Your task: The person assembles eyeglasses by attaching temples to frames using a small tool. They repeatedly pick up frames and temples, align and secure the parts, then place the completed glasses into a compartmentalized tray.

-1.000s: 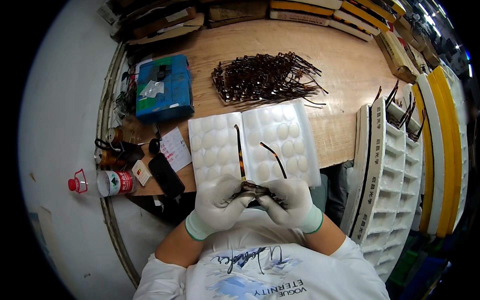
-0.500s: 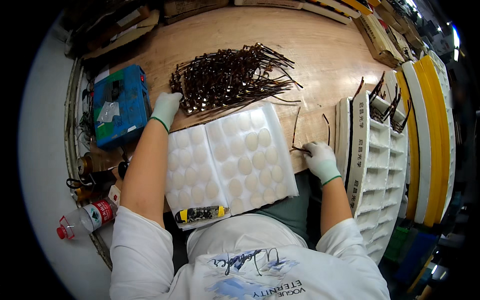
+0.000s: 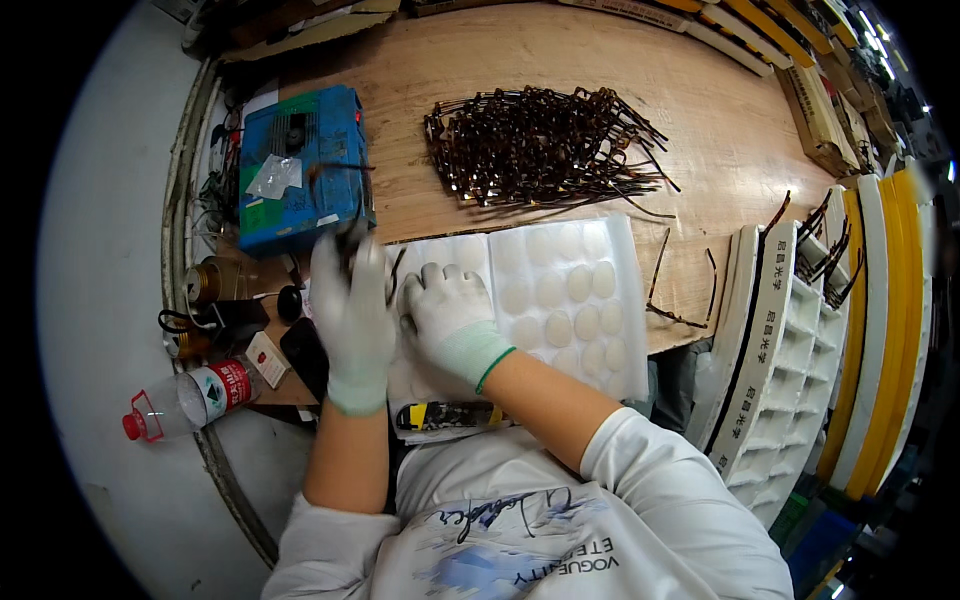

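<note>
My left hand (image 3: 355, 315), in a white glove and smeared by motion, holds a tortoiseshell eyeglass frame (image 3: 350, 238) beside the blue box. One temple arm of that frame reaches up over the box. Just right of it, my gloved right hand (image 3: 447, 312) presses down with curled fingers on a white sheet of oval pads (image 3: 560, 285); what its fingertips pinch, if anything, is hidden. A yellow and black utility knife (image 3: 448, 415) lies on the sheet's near edge. Another eyeglass frame (image 3: 680, 318) rests on the table right of the sheet, its temples unfolded.
A heap of tortoiseshell eyeglass frames (image 3: 540, 150) lies behind the sheet. At left are the blue box (image 3: 305, 170) and a plastic bottle (image 3: 190, 400). A white compartment tray (image 3: 790, 360) stands on edge at right, with several frames in its upper cells.
My left hand has come back from the heap with an eyeglass frame. The right hand has let go of the other frame and moved left onto the pad sheet. The view has shifted.
</note>
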`<state>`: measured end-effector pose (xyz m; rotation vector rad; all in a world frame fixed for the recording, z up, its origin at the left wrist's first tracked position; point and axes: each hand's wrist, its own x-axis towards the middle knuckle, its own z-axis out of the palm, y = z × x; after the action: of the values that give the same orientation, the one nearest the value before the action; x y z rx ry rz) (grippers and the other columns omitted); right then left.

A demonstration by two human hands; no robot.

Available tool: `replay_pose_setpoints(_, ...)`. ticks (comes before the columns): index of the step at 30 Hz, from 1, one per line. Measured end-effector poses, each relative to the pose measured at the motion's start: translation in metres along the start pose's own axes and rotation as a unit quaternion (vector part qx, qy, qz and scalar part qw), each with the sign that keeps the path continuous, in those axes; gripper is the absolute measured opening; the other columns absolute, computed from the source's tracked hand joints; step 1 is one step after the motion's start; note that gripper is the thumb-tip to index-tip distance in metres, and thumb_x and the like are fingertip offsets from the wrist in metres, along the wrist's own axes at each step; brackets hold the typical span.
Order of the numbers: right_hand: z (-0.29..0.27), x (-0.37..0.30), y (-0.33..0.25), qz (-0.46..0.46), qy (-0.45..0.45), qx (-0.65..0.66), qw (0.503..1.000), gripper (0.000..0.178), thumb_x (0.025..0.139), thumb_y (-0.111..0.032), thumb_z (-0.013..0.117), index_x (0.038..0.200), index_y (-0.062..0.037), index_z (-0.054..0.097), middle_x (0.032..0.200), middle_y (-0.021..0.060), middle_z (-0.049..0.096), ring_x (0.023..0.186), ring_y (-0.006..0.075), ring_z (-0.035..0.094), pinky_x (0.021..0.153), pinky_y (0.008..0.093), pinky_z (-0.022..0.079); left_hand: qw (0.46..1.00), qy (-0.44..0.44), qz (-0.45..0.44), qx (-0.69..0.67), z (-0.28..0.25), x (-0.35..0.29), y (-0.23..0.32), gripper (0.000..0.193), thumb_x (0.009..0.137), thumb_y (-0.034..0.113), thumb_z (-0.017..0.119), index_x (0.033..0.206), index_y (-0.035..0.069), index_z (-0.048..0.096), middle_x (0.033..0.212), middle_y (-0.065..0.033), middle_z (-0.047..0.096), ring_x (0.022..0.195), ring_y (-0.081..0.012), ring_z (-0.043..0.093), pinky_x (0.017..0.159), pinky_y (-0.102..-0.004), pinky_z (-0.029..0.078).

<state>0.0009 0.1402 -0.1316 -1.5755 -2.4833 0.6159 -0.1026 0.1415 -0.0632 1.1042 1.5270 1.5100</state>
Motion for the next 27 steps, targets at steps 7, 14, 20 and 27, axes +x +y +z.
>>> replay_pose_setpoints(7, -0.002, -0.016, 0.003, 0.005, 0.055, 0.193, 0.98, 0.018, 0.086, -0.02, 0.068, 0.096, -0.0062, 0.062, 0.094, 0.0156, 0.063, 0.088, 0.0349, 0.064, 0.078, 0.0452, 0.052, 0.996, -0.05, 0.072, 0.008, -0.083, -0.088, 0.02, 0.038, 0.107, 0.024, 0.047, 0.134, -0.002, 0.05, 0.105, -0.0058, 0.061, 0.079, -0.0062, 0.05, 0.071, -0.0207, 0.043)
replay_pose_setpoints(14, -0.085, -0.143, -0.013, -0.158, 0.167, 0.387, 0.893, 0.024, 0.08, 0.002, 0.07, 0.102, -0.0044, 0.065, 0.096, 0.0145, 0.066, 0.084, 0.0345, 0.066, 0.072, 0.0413, 0.053, 0.955, -0.207, 0.16, 0.141, -0.096, -0.121, 0.033, 0.031, 0.104, 0.016, 0.048, 0.122, -0.008, 0.056, 0.091, -0.0154, 0.07, 0.077, -0.0237, 0.07, 0.073, -0.0344, 0.056)
replay_pose_setpoints(20, -0.102, -0.174, -0.019, -0.11, 0.271, 0.397, 0.87, 0.032, 0.08, 0.007, 0.07, 0.11, -0.0022, 0.069, 0.098, 0.0148, 0.068, 0.082, 0.0322, 0.067, 0.071, 0.0359, 0.054, 0.939, -0.317, 0.083, 0.099, -0.05, -0.143, 0.047, 0.023, 0.103, 0.012, 0.05, 0.116, -0.004, 0.058, 0.085, -0.0177, 0.071, 0.074, -0.027, 0.073, 0.068, -0.034, 0.057)
replay_pose_setpoints(27, -0.103, -0.192, -0.01, -0.002, 0.151, 0.607, 0.781, 0.017, 0.098, -0.009, 0.063, 0.11, 0.0032, 0.061, 0.093, 0.0076, 0.066, 0.081, 0.0095, 0.062, 0.072, 0.0283, 0.052, 0.933, -0.345, 0.082, 0.059, -0.04, -0.157, 0.059, 0.019, 0.1, 0.007, 0.053, 0.112, -0.006, 0.061, 0.08, -0.0143, 0.071, 0.069, -0.0217, 0.071, 0.066, -0.031, 0.056)
